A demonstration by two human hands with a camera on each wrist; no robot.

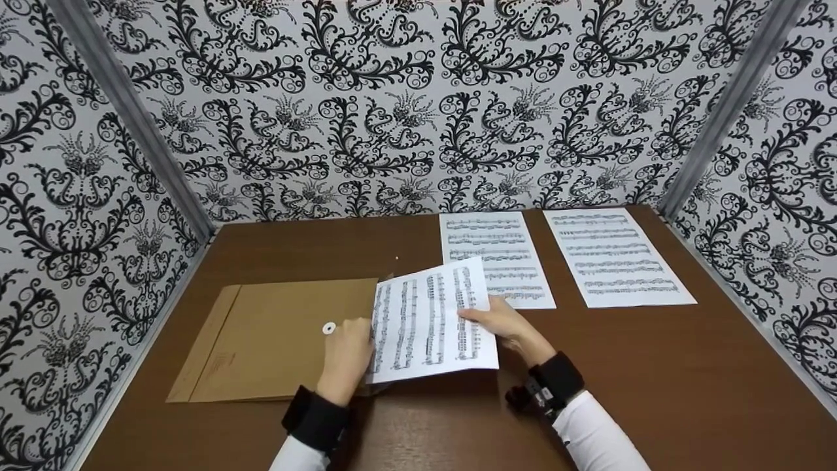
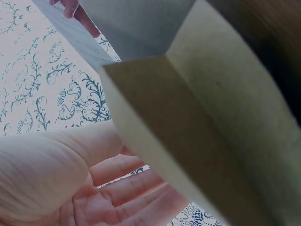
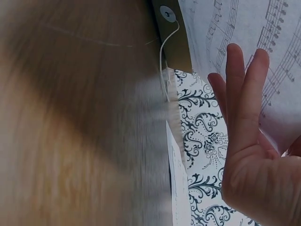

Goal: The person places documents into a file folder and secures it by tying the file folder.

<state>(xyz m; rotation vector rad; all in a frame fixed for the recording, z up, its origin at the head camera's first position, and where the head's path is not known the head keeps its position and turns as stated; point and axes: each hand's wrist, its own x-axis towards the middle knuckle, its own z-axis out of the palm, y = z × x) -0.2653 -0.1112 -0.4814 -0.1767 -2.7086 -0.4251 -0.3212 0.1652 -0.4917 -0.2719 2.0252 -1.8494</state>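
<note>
Head view: left hand [image 1: 349, 350] tight around envelope [image 1: 281, 337] edge, right hand [image 1: 511, 327] around music sheet [image 1: 422, 327] edge, open tabletop [image 1: 700, 386] at lower right.

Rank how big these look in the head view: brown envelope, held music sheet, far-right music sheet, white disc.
1. Brown envelope
2. Held music sheet and far-right music sheet: unsure, the held one is nearer
3. White disc

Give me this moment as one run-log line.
left hand: grips brown envelope | right hand: holds music sheet, one end at envelope's mouth | flat on table: centre sheet, right sheet
</note>
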